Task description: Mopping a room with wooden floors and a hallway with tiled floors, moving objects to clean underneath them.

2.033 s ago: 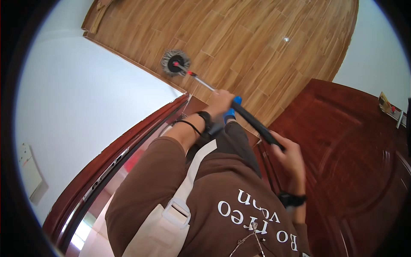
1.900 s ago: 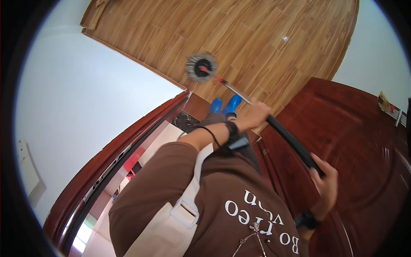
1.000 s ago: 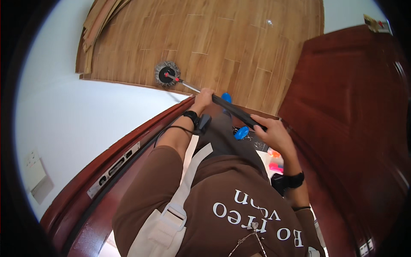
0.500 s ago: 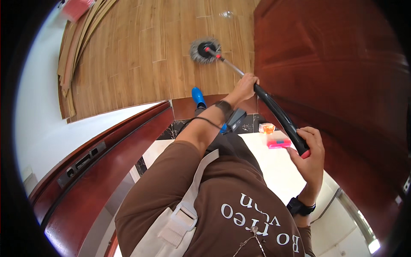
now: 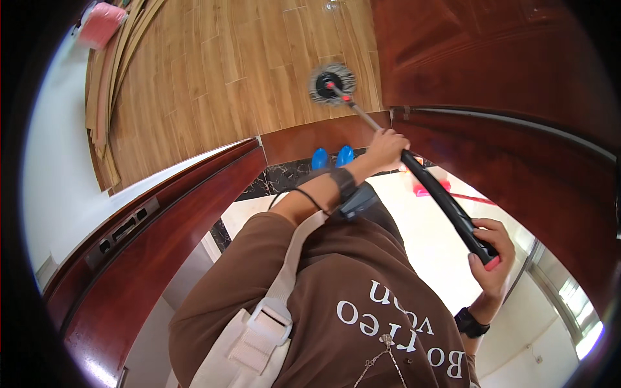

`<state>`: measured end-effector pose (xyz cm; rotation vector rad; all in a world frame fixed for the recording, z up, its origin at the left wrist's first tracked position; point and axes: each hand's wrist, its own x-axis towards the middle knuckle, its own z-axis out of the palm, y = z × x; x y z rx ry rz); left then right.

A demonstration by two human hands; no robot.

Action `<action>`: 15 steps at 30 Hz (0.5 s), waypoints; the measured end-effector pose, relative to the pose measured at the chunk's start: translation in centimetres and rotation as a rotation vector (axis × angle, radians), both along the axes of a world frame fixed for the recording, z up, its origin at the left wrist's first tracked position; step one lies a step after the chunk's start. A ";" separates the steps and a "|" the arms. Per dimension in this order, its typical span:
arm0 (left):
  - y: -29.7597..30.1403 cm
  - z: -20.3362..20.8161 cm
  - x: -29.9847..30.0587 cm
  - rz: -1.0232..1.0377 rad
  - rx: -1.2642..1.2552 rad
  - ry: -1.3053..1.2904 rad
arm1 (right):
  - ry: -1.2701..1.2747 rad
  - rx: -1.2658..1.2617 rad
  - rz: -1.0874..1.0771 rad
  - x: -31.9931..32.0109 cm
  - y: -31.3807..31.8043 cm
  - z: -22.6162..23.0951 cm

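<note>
I hold a mop with a round grey-and-white fringed head [image 5: 343, 76], a thin metal pole [image 5: 367, 118] and a thick black handle [image 5: 446, 204]. My left hand [image 5: 388, 149] is closed round the pole just above the black grip. At the top end, by the red cap, my right hand [image 5: 497, 252] wraps the handle. The mop head rests on the wood-look floor [image 5: 220, 84] beyond the doorway, its strands slightly blurred. Both my feet, in blue covers [image 5: 345, 156], stand on the dark marbled strip behind the brown door sill [image 5: 294, 142].
A dark red door [image 5: 479, 58] stands on the right, and a red door frame [image 5: 174, 239] with a metal lock plate on the left. Long wooden strips [image 5: 103, 97] lie by the white wall, near a pink package [image 5: 101, 24]. A pink item [image 5: 430, 187] sits behind me on the pale floor.
The mop head has been drawn right and closer to the sill. My foot has come back off the sill beside the other. Both hands have shifted right, still gripping the mop.
</note>
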<state>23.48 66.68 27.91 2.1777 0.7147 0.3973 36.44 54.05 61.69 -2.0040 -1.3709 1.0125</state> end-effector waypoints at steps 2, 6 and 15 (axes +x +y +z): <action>-0.7 -0.4 -4.6 0.029 0.050 -0.004 | 0.042 -0.011 0.038 -1.4 -0.6 -1.7; 0.7 -4.1 -13.0 0.019 0.035 -0.008 | 0.146 0.013 0.102 -5.9 -0.8 -7.7; -2.4 -5.9 -14.8 0.097 0.104 0.208 | 0.074 -0.043 -0.009 -8.6 -4.5 -9.0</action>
